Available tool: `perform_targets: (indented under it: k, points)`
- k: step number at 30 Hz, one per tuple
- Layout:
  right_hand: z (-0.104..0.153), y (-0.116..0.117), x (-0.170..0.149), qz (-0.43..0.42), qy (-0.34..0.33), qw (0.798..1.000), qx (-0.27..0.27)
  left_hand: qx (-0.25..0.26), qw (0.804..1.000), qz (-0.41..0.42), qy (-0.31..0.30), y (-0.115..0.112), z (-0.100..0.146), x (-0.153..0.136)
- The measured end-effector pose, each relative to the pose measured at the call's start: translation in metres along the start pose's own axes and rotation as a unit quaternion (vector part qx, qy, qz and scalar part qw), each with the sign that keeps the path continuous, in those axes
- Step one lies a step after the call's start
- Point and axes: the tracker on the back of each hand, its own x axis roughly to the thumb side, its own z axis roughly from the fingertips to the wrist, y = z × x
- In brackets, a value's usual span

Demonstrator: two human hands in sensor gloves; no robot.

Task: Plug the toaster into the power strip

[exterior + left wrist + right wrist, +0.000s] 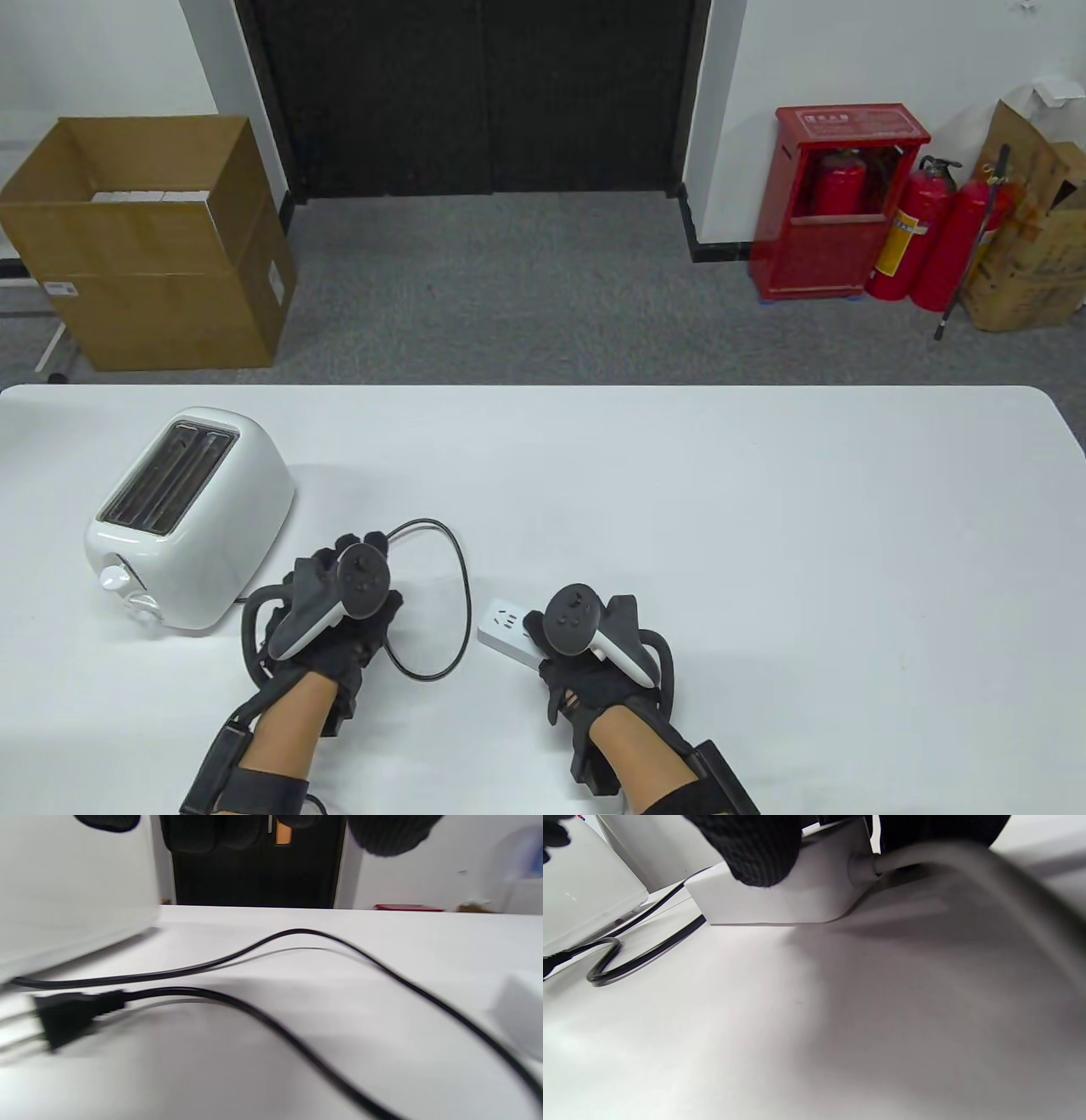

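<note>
The white toaster (191, 518) stands at the table's left. Its black cord (465, 594) loops across the table between my hands. The black plug (70, 1016) lies flat on the table beside the toaster, its prongs pointing at the toaster's side (72, 887). My left hand (356, 548) hovers over the plug without touching it; its fingertips (390, 834) hang above the table. My right hand (543, 637) holds the white power strip (506, 626) on the table, with fingers (751, 849) on its body (780, 899). The strip's white cable (967, 866) runs out beside them.
The table (764, 526) stretches bare to the right and behind the hands. The black cord (640, 955) bends close to the strip's near end. Beyond the table stand a cardboard box (144, 246) and a red fire-extinguisher cabinet (840, 204).
</note>
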Motion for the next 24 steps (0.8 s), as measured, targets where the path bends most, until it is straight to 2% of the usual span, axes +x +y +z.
perform_targets:
  k: [2, 4, 6, 9, 24]
  points:
    - [0.0, 0.0, 0.0, -0.001, -0.001, 1.0, 0.0, -0.007, 0.999, -0.008, 0.031, -0.009, -0.001, -0.014]
    - [0.0, 0.0, 0.001, 0.003, -0.003, 1.0, 0.0, -0.04, 0.997, -0.025, 0.056, -0.025, -0.005, -0.027]
    - [0.0, 0.0, 0.001, 0.005, -0.004, 1.0, 0.0, -0.064, 0.993, -0.072, 0.075, -0.036, -0.008, -0.034]
    - [0.001, 0.001, 0.002, 0.008, -0.004, 1.0, 0.0, -0.1, 0.986, -0.095, 0.091, -0.047, -0.01, -0.039]
    - [0.001, 0.001, 0.004, 0.011, -0.005, 1.0, 0.002, -0.078, 0.979, -0.172, 0.07, -0.061, -0.013, -0.025]
